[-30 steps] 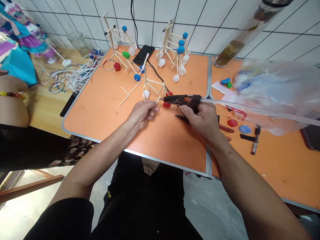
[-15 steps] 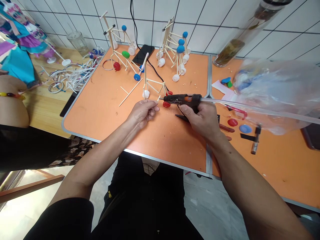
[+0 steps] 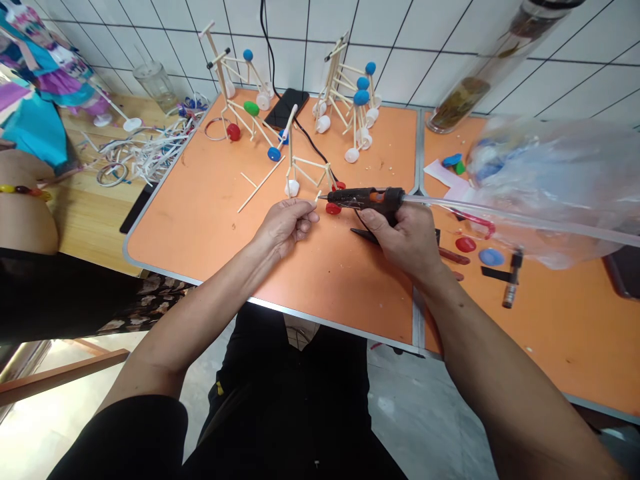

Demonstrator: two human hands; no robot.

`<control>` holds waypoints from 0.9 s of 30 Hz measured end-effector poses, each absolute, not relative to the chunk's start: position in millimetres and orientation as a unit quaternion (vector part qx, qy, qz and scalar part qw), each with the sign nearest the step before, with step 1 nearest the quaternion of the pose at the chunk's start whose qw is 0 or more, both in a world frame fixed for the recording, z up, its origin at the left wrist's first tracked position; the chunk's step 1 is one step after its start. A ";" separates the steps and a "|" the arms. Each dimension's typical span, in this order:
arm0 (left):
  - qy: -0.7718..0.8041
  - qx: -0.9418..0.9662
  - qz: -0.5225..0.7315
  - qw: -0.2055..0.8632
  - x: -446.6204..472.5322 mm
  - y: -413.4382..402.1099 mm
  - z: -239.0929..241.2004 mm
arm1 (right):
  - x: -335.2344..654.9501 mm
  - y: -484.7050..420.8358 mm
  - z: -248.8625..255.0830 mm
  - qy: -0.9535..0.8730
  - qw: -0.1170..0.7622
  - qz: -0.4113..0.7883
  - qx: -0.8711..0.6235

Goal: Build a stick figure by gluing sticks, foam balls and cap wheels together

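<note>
Pinched in my left hand point(image 3: 290, 225) is a short pale wooden stick point(image 3: 318, 196), its tip standing up past the fingers. My right hand point(image 3: 413, 243) is wrapped round the handle of a black hot glue gun point(image 3: 367, 198). The gun's nozzle meets or nearly meets the stick; I cannot tell which. A long clear glue stick point(image 3: 500, 212) runs out of the gun's back. Just behind the nozzle stands a small stick-built vehicle point(image 3: 311, 163) with white and red bottle-cap wheels. Glued sticks forming a T point(image 3: 260, 185) lie on the table to the left.
Further stick vehicles with cap wheels point(image 3: 345, 100) point(image 3: 240, 93) stand at the back near a phone point(image 3: 287, 109). On the right are a plastic bag point(image 3: 555, 187), loose caps point(image 3: 465, 245) and a knife-like tool point(image 3: 511, 280). A black cord point(image 3: 313, 141) crosses the table. Another person's arm point(image 3: 25, 200) is at left.
Almost nothing differs. Both hands, the stick and the glue gun hold practically the same position.
</note>
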State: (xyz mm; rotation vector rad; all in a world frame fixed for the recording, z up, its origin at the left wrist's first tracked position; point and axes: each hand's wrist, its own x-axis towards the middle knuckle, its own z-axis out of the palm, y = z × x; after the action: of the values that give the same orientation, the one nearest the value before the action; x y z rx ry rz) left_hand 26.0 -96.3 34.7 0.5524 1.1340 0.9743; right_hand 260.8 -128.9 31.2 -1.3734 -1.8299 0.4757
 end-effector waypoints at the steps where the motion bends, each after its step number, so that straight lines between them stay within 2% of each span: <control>1: 0.508 0.249 0.437 0.699 26.1 -96.2 34.5 | 260.9 -128.9 31.0 -0.722 0.393 0.185 -0.539; 27: 0.512 0.242 0.437 0.698 26.6 -96.8 38.6 | 259.9 -129.2 32.5 -0.725 0.397 0.183 -0.533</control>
State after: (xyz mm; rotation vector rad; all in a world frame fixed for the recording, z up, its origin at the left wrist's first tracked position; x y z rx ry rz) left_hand 26.6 -96.8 38.6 0.5397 1.1413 0.9748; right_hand 259.9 -129.2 32.5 -1.3500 -1.8367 0.4637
